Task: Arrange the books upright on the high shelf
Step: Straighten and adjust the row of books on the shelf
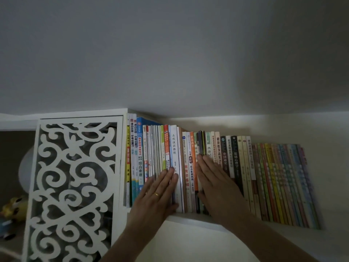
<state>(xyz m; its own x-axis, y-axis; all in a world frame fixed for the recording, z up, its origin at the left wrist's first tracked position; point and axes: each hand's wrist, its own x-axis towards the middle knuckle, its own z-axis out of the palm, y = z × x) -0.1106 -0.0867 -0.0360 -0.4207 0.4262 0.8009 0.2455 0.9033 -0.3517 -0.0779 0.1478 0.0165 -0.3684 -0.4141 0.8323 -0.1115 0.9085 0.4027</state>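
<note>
A long row of books (236,163) stands upright, spines outward, on the high white shelf (190,220). The row runs from the carved panel on the left to thin colourful books (283,186) on the right. My left hand (158,193), wearing a gold ring, lies flat with straight fingers against the spines left of a white book (174,148). Just to the right, my right hand (217,186) presses flat on the spines near the middle of the row. Neither hand holds anything.
A white carved openwork panel (73,186) closes the cabinet section left of the books. A yellow toy (15,207) sits in the dim recess at far left. The ceiling (170,53) is close above the shelf. A bare stretch of shelf (328,167) lies right of the last books.
</note>
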